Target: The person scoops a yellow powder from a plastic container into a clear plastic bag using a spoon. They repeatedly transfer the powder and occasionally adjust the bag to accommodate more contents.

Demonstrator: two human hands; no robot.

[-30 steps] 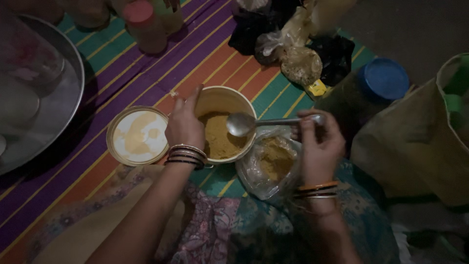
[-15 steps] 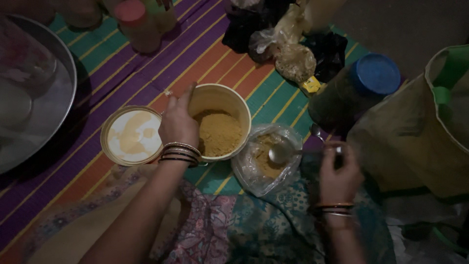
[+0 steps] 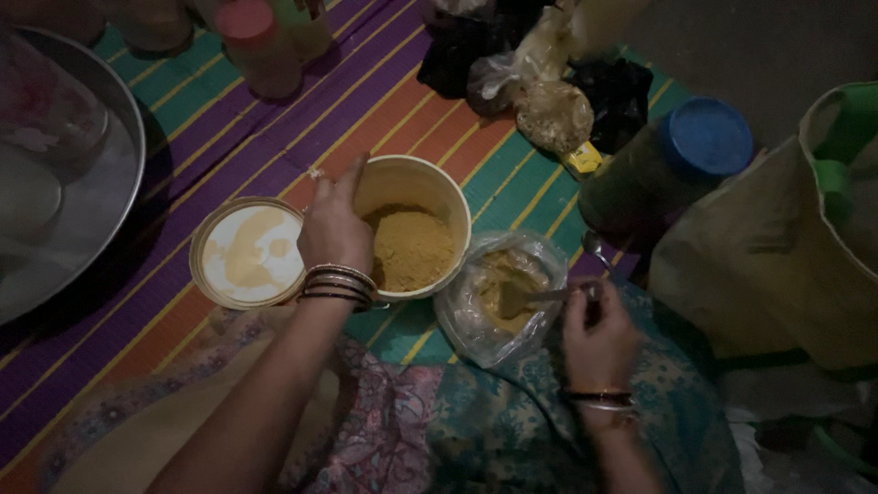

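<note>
Two hands busy: your left hand (image 3: 334,233) grips the yellow tub's (image 3: 430,183) left rim, while your right hand (image 3: 596,340) pinches a spoon (image 3: 523,296) dipped into the plastic bag (image 3: 476,325) of powder.

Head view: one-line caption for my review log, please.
Left hand steadies a tub of yellow powder while the right hand digs a spoon into a powder-filled plastic bag.
</note>
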